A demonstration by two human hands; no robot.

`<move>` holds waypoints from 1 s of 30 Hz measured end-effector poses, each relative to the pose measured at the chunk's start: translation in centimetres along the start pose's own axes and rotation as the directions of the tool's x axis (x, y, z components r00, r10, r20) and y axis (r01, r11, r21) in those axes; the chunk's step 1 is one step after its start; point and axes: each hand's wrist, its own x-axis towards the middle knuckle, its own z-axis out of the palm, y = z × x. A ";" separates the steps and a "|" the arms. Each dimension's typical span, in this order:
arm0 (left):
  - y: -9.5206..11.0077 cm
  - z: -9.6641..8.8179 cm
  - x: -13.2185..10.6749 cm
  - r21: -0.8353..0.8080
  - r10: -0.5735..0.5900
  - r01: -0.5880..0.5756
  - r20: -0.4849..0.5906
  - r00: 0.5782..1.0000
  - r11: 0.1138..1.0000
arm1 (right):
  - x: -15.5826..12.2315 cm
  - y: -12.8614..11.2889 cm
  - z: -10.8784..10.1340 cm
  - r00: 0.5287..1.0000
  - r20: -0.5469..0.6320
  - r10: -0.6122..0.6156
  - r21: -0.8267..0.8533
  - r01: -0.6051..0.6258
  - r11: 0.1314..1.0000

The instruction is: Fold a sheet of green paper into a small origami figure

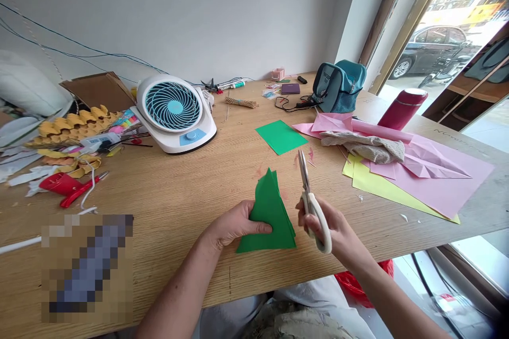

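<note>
Near the table's front edge, my left hand [240, 225] pinches a folded piece of green paper [268, 212], thumb on top and fingers behind. The paper is layered, narrow at its upper end and wide at the bottom. To its right my right hand [332, 228] grips white-handled scissors [316, 217], with fingers through the handle. The blades point up and away, look closed together, and are apart from the paper. Beyond both hands a flat green sheet [281, 136] lies on the table.
A white fan [175, 111] stands at back left. Pink paper [441, 180], yellow paper [389, 190], a grey glove [363, 146] and a red bottle [403, 108] lie on the right. A teal bag [340, 87] sits behind. A red glue gun [75, 188] is at left.
</note>
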 end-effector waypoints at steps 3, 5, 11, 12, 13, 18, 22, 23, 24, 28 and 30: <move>-0.2 0.1 0.4 -0.011 0.055 -0.057 -0.108 0.993 0.998 | 0.9 0.3 0.2 0.999 -0.022 -0.028 -0.170 0.024 0.985; -0.3 0.0 0.6 -0.026 0.061 -0.065 -0.144 0.988 0.998 | 1.6 0.6 0.7 0.999 -0.031 -0.018 -0.148 0.014 0.989; -0.5 -0.2 0.8 -0.056 0.081 -0.097 -0.250 0.965 0.994 | 3.7 0.8 1.4 1.000 -0.009 0.017 0.085 -0.016 0.996; -0.5 -0.3 0.9 -0.044 0.077 -0.092 -0.271 0.960 0.995 | 4.1 1.0 1.2 1.000 -0.013 0.004 0.075 -0.003 0.997; -0.4 -0.4 0.9 -0.031 0.071 -0.084 -0.296 0.953 0.996 | 4.5 1.3 0.9 1.000 -0.020 -0.010 0.044 0.011 0.999; -0.3 -1.2 1.0 -0.016 0.055 -0.068 -0.413 0.909 0.998 | 8.0 2.7 -3.6 0.997 -0.079 -0.020 -0.366 -0.010 0.930; -0.2 -1.4 1.0 -0.074 0.087 -0.133 -0.447 0.890 0.988 | 11.2 2.4 -10.0 0.967 -0.252 -0.027 -0.561 -0.123 0.818; -0.2 -1.4 1.1 -0.089 0.098 -0.155 -0.454 0.885 0.984 | 11.7 2.1 -11.4 0.955 -0.293 -0.043 -0.599 -0.148 0.787; -0.3 -1.3 1.2 -0.102 0.110 -0.176 -0.465 0.878 0.979 | 12.1 1.7 -12.6 0.942 -0.331 -0.062 -0.633 -0.173 0.754; -0.6 -0.9 1.8 -0.140 0.158 -0.270 -0.531 0.832 0.953 | 11.9 0.4 -13.2 0.868 -0.453 -0.205 -0.699 -0.203 0.686; -0.8 -0.4 2.2 -0.151 0.176 -0.307 -0.556 0.812 0.940 | 10.9 0.0 -10.7 0.859 -0.418 -0.296 -0.702 -0.098 0.705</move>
